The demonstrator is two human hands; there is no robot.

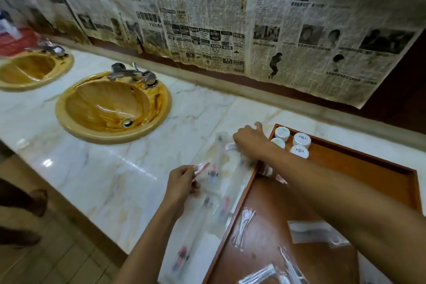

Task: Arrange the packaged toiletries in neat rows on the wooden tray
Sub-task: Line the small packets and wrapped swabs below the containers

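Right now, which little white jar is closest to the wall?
The jar in the tray's far left corner. The other three sit nearer the person, and its lid looks plain beside two printed lids.

1. The wooden tray (pixel 359 163) is a warm reddish brown.
2. The jars (pixel 299 143) in its far corner are white, with small dark emblems on their lids.
3. The packets (pixel 214 182) on the desk (pixel 119 168) are clear plastic with red and dark contents.
4. The desk is glossy white marble with pale beige veins.
5. The sinks (pixel 110 108) are swirled amber yellow, with silver taps (pixel 133 75).
6. The newspaper (pixel 230 18) on the wall is yellowed, printed in black.
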